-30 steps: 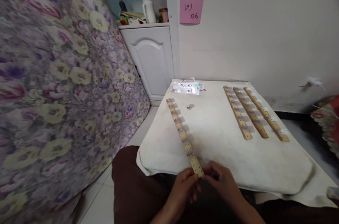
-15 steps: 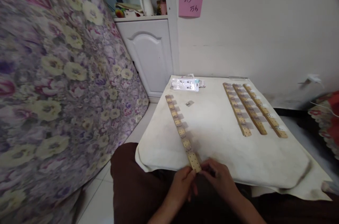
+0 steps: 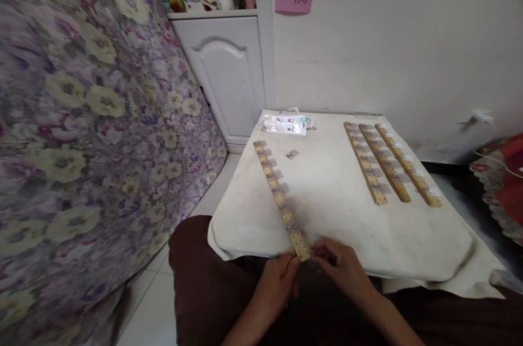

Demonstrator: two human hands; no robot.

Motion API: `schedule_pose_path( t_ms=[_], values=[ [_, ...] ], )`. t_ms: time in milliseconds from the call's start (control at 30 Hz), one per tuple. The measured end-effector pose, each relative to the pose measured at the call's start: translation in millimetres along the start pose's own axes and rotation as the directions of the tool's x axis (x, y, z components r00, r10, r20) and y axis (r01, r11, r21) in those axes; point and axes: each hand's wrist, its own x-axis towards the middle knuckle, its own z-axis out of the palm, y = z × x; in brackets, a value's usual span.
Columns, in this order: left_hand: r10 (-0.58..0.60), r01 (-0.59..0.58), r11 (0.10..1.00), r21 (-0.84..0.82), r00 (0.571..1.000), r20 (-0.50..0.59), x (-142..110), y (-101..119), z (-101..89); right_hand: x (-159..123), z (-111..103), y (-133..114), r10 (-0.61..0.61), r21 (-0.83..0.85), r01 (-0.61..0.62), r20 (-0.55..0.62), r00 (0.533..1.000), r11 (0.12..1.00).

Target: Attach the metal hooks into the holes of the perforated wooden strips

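A long tan strip with rows of dark holes (image 3: 279,198) lies slantwise on the cloth-covered table, its near end at the front edge. Small clear pieces with metallic bits sit at intervals along it and stick out to its right. My left hand (image 3: 276,281) is closed on the strip's near end, thumb at the corner. Just right of that end, my right hand (image 3: 342,265) is closed in a pinch; a small shiny bit shows by its fingertips, too blurred to name. A small clear piece (image 3: 291,154) lies apart, right of the strip's far half.
Three similar strips (image 3: 363,163) lie side by side at the table's right. Clear blister packs (image 3: 284,125) rest at the far left corner. A floral curtain (image 3: 102,117) hangs on the left; a white cabinet (image 3: 229,79) and a wall stand behind the table (image 3: 327,193).
The view has tilted slightly downward. My right hand has drawn a little away from the strip's end, while my left hand keeps its hold there.
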Motion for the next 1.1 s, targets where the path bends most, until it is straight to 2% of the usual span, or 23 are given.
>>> schedule_pose_path(
  t_ms=[100,167,267,367,433,533,700,833,933,1100],
  values=[
    [0.132,-0.111,0.968,0.223,0.988,-0.085,-3,7,-21.2,12,-14,2,0.093,0.1,-0.089,-0.033,0.995,0.991],
    [0.238,-0.142,0.898,0.416,0.952,-0.19,-1,9,-39.7,29,-25,3,0.085,0.103,-0.076,-0.086,0.993,0.992],
    [0.348,-0.111,0.785,0.609,0.893,-0.286,12,7,-66.3,69,-38,2,-0.012,0.001,0.012,-0.164,0.986,1.0],
    [0.404,-0.092,0.723,0.685,0.86,-0.311,30,-4,-82.4,120,-44,-2,-0.153,-0.192,0.114,-0.202,0.967,0.975],
    [0.439,-0.106,0.702,0.704,0.842,-0.312,40,-15,-85.6,157,-45,-5,-0.24,-0.329,0.156,-0.232,0.943,0.931],
    [0.535,-0.132,0.678,0.723,0.764,-0.362,48,-31,-83.8,210,-42,-9,-0.279,-0.404,0.171,-0.226,0.933,0.899],
    [0.594,-0.188,0.662,0.726,0.721,-0.355,51,-41,-82.1,274,-34,-15,-0.305,-0.529,0.199,-0.121,0.945,0.825],
    [0.655,-0.236,0.633,0.737,0.671,-0.348,51,-41,-84.1,298,-32,-14,-0.292,-0.6,0.232,-0.003,0.956,0.765],
    [0.678,-0.25,0.614,0.749,0.653,-0.338,51,-40,-85.1,307,-37,-14,-0.289,-0.623,0.262,0.06,0.956,0.737],
    [0.695,-0.245,0.593,0.767,0.635,-0.335,51,-39,-85.0,307,-45,-18,-0.3,-0.614,0.284,0.08,0.951,0.736]
  ],
)
